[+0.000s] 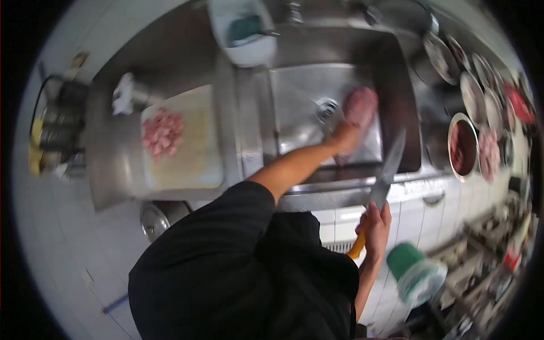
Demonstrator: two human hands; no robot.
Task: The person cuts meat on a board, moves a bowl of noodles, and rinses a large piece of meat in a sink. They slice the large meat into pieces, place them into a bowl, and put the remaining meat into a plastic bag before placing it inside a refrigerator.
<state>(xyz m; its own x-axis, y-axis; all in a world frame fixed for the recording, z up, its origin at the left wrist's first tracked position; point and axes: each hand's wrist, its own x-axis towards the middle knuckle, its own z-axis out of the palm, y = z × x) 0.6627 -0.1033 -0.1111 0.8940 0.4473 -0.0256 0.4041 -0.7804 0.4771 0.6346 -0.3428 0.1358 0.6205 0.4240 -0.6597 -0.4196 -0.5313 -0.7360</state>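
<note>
My left hand [345,137] reaches into the steel sink [300,85] and is closed on a piece of raw meat [361,103], right of the drain. Motion blurs this hand and the meat a little. In my right hand [375,224] is a large knife [389,173], gripped by its yellow handle, with the blade pointing up over the sink's front right corner. Diced pink meat [162,133] lies in a heap on the left side of a pale cutting board [198,164], left of the sink.
A white tub [249,54] with something dark green inside stands behind the sink. On the right counter are a bowl of red meat [463,148], more pale meat [488,154] and several metal bowls. A green bucket [402,259] stands on the tiled floor, lower right.
</note>
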